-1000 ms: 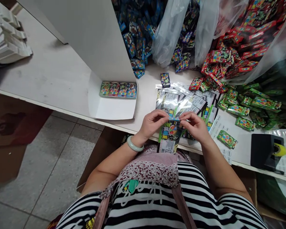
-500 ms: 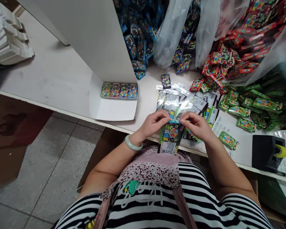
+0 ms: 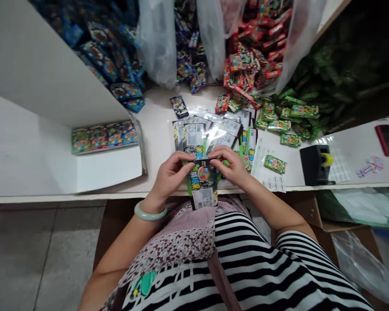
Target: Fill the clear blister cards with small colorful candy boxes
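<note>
Both my hands pinch the top edge of a printed plastic packet (image 3: 203,185) that hangs over the table's front edge, its barcode end toward my body. My left hand (image 3: 169,177), with a pale green bangle on the wrist, grips the packet's left top corner. My right hand (image 3: 230,166) grips its right top corner. Just beyond my fingers lies a fanned stack of flat empty packets (image 3: 214,131). One small green box (image 3: 275,164) lies alone to the right of my right hand.
An open white carton (image 3: 110,168) at the left holds a row of small boxes (image 3: 104,136). Clear bags at the back spill blue boxes (image 3: 116,65), red boxes (image 3: 249,60) and green boxes (image 3: 288,114). A black tape dispenser (image 3: 316,165) and a dark phone (image 3: 387,139) sit right.
The view has swung right, so the carton and table shifted left in the picture. My hands stay pinched on the packet's top edge, held a little closer together.
</note>
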The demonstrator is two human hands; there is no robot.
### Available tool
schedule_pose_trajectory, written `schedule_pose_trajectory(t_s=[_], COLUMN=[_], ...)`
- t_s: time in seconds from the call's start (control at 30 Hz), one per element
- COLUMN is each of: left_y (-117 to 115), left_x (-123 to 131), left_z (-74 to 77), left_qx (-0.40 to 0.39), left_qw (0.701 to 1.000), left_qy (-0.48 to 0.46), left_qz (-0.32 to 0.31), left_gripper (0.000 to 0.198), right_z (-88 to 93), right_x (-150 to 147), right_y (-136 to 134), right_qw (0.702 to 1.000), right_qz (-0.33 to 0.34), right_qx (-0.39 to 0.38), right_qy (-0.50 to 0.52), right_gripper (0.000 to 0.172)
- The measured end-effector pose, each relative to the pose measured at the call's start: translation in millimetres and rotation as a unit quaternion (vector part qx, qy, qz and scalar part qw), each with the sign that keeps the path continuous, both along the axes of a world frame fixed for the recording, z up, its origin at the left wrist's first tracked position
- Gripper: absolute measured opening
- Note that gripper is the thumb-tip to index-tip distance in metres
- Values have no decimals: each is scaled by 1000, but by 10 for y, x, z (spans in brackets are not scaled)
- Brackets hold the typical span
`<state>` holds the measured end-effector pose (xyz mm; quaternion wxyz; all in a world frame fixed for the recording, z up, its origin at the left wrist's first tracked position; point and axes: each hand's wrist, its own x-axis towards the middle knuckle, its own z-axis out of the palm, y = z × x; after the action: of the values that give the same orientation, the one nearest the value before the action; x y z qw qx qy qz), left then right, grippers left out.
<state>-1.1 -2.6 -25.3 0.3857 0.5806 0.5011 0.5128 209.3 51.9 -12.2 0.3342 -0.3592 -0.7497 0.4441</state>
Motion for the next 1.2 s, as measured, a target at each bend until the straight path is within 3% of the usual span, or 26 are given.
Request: schedule_pose_trajectory(t_s=[0.13,0.2,0.27,0.3,0.37,0.43,0.73,0.97,1.07,1.2], left_y=[21,19,20,22,27,30,23,17,-1,-5], left_x=[-1,-15,-28,-31,-29,-23,-33,10,-3,1], left_z=[-33,-52,-69,-74,-77,-72,-85,-71,-65,-71], left_qx=[-6,-9,-18,-25,-39,-46,-61,-68,-68,-60], left_qw=[1000,999,999,998,997,997,996,995,995,996], left_qy=[10,15,18,19,20,22,21,19,13,11], left_qz=[19,34,48,54,62,62,65,71,68,67], left_gripper=[15,15,15,15,15,14,15,21,21,22], right_z=[-75,-149,-246,-298,-399,-486,-630,-589,-603,-469], right_x=[343,671,1032,1196,1442,1563,1701,1621,1617,1666], right_y=[197,415,658,767,924,990,873,693,693,770], right_qw=[997,997,971,951,918,905,932,937,948,915], right_qz=[49,-29,-216,-263,-298,-288,-278,-221,-278,-363], right_qx=[-51,-65,-38,-25,-14,-21,-29,28,-34,-175], right_qy=[-5,-27,-99,-162,-262,-313,-229,-269,-154,13], right_gripper=[24,26,23,22,22,22,24,28,27,55])
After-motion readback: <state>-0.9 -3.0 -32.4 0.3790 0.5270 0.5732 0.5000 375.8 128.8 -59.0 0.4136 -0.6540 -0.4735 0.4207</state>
